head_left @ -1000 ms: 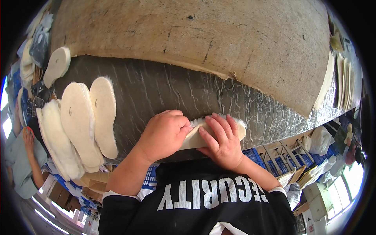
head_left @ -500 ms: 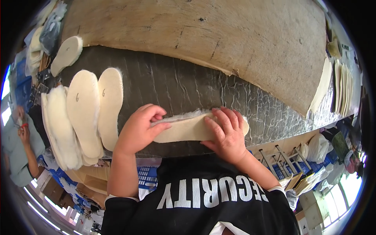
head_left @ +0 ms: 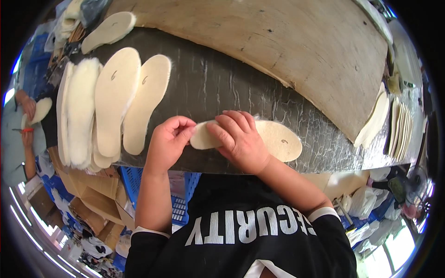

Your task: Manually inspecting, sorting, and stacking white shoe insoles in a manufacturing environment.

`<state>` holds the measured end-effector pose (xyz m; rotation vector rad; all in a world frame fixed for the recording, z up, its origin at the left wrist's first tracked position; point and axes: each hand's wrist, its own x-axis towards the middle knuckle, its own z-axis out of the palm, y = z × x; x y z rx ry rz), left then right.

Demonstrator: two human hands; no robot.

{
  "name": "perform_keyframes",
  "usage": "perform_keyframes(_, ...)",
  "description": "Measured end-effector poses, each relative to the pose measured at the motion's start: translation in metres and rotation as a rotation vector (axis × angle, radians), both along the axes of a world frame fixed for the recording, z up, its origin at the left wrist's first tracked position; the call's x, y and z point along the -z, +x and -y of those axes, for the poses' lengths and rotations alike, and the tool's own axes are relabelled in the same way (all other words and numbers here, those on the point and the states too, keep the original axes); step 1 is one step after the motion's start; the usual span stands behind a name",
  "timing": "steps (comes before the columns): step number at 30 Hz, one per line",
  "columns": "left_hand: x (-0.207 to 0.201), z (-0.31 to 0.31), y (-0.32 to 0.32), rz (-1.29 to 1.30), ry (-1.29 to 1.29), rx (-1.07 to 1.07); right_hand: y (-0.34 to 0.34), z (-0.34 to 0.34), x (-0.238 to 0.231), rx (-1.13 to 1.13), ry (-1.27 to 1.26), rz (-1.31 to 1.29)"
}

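Two bare hands meet on one cream insole (head_left: 280, 139) that lies fleece side down along the near edge of the dark table (head_left: 199, 88): the left hand (head_left: 170, 142) pinches its left end between thumb and forefinger, while the right hand (head_left: 242, 141) is laid palm down across its middle, fingers slightly bent, though whether they close under the edge I cannot tell. Several more insoles (head_left: 118, 102) lie overlapping to the left, one showing white fleece, and a large tan board (head_left: 259, 41) covers the table's far side.
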<state>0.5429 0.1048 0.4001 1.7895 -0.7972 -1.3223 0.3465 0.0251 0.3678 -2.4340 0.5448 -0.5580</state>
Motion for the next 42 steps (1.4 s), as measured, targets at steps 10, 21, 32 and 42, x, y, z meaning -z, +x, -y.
perform_keyframes(10,0.024,-0.018,-0.011,-0.339,0.007,-0.217,0.0,0.009,0.001,0.025,0.256,0.177)
perform_keyframes(21,0.031,-0.003,-0.018,0.025,-0.008,-0.367,-0.012,0.01,0.022,0.054,0.231,0.388)
perform_keyframes(32,0.033,-0.001,-0.011,-0.2,-0.035,-0.394,0.022,0.007,0.0,0.105,0.226,0.013)
perform_keyframes(42,0.031,0.0,-0.006,-0.29,-0.045,-0.393,0.026,0.013,-0.006,0.056,0.255,-0.117)
